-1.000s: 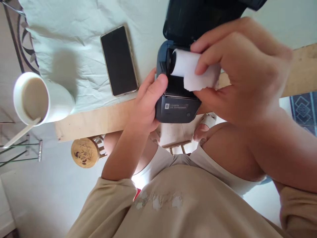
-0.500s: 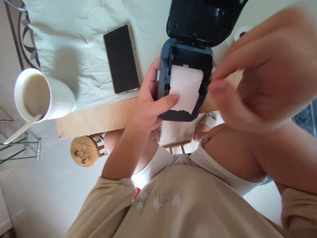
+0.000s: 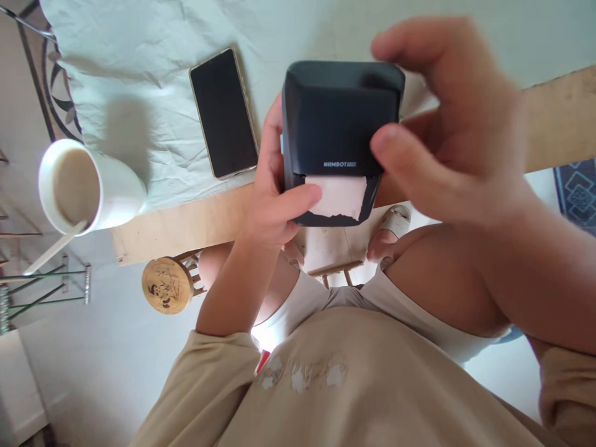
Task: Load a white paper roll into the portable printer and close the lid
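Note:
A dark label printer (image 3: 342,127) marked NIIMBOT is held above the table's front edge with its lid down. Torn-edged white paper (image 3: 339,195) sticks out below the lid. My left hand (image 3: 277,192) wraps the printer's left side, its thumb pressed on the paper. At the printer's right side is my right hand (image 3: 459,118), slightly blurred, thumb and index finger spread apart. Its thumb overlaps the lid's right edge; whether it touches is hard to tell. Its other fingers are partly hidden.
A phone (image 3: 224,115) lies on the pale cloth (image 3: 172,37) to the left. A white mug (image 3: 121,183) of milky drink with a spoon (image 3: 56,248) stands by the table's left edge. Below is a round wooden stool (image 3: 166,285).
The printer's lid has swung from raised to down, covering the paper compartment. My right hand has opened its pinched fingers beside the printer. The left hand keeps its hold.

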`<state>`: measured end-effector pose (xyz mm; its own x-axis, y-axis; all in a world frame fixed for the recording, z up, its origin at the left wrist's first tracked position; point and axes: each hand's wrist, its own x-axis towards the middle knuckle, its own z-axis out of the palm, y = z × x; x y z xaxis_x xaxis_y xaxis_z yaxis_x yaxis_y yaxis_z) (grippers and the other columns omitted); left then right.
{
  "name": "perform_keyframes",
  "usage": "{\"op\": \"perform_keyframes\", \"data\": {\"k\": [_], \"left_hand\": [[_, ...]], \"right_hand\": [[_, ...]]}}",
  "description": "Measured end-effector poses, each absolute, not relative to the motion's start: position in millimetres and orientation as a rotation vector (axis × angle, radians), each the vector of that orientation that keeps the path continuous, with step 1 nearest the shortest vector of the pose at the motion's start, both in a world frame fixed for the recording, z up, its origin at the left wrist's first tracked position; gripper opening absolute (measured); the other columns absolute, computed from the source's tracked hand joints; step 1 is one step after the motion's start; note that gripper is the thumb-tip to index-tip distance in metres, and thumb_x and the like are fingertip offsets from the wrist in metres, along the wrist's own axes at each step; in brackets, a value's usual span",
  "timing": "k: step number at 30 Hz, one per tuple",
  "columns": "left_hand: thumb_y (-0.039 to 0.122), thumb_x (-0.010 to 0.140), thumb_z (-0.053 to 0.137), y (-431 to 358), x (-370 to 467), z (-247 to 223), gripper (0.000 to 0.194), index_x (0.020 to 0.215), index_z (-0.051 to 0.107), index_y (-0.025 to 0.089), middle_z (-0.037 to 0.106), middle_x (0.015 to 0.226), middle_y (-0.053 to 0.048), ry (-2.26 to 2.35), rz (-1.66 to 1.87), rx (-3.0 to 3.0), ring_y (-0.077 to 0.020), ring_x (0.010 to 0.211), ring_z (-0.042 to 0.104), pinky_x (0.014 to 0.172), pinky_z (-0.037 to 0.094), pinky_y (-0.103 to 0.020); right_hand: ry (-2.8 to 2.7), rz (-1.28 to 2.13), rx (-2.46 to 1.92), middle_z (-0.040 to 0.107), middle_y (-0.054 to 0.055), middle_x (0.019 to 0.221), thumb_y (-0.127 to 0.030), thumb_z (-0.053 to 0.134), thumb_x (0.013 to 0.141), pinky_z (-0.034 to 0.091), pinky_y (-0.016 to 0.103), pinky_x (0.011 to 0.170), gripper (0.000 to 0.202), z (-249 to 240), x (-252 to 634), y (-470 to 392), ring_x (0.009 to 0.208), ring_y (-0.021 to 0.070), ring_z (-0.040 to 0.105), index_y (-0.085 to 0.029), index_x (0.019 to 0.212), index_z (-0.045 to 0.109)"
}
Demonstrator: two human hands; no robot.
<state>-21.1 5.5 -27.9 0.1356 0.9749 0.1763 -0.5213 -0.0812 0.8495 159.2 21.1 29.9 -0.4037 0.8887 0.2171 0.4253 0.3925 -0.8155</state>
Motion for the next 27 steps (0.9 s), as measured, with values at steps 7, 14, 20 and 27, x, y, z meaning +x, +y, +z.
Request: {"op": "perform_keyframes", "data": {"k": [7, 14, 20, 27], "left_hand": [[0.033, 0.080, 0.058, 2.9, -24.4, -12.4, 0.028, 0.107, 0.056, 0.024, 0.062, 0.082, -0.002, 0.620, 1.219, 0.983, -0.0145, 0.079, 0.064, 0.055, 0.046, -0.023], [0.040, 0.072, 0.066, 9.0, -28.3, -15.5, 0.043, 0.109, 0.054, 0.023, 0.060, 0.084, -0.001, 0.657, 1.197, 1.013, -0.0130, 0.066, 0.059, 0.058, 0.044, -0.026], [0.025, 0.080, 0.059, 2.1, -24.5, 0.6, 0.021, 0.101, 0.057, 0.025, 0.060, 0.078, 0.002, 0.681, 1.153, 0.877, -0.0091, 0.059, 0.053, 0.048, 0.036, -0.023], [0.037, 0.093, 0.037, 1.3, -10.3, 8.8, 0.030, 0.092, 0.060, 0.017, 0.068, 0.097, -0.003, 0.742, 1.272, 0.789, -0.0174, 0.120, 0.055, 0.107, 0.041, -0.029]], "right_hand": [[-2.133, 0.838, -1.027, 0.035, 0.006, 0.136, -0.042, 0.050, 0.084, 0.048, 0.017, 0.076, 0.055, 27.0, 152.1, 19.5, 0.122, 0.0117, 0.043, -0.016, 0.128, 0.030], [-2.199, 0.775, -1.081, 0.033, 0.004, 0.136, -0.049, 0.043, 0.086, 0.046, 0.014, 0.063, 0.054, 26.1, 153.3, 18.3, 0.126, 0.0135, 0.042, -0.020, 0.129, 0.028], [-2.201, 0.783, -1.103, 0.035, 0.007, 0.136, -0.040, 0.050, 0.083, 0.046, 0.023, 0.103, 0.058, 26.6, 154.0, 20.5, 0.124, 0.0126, 0.044, -0.013, 0.131, 0.033], [-2.243, 0.511, -0.965, 0.041, 0.009, 0.134, -0.045, 0.036, 0.091, 0.035, 0.023, 0.113, 0.058, 18.2, 158.0, 26.6, 0.130, 0.0103, 0.038, -0.004, 0.132, 0.038]]}}
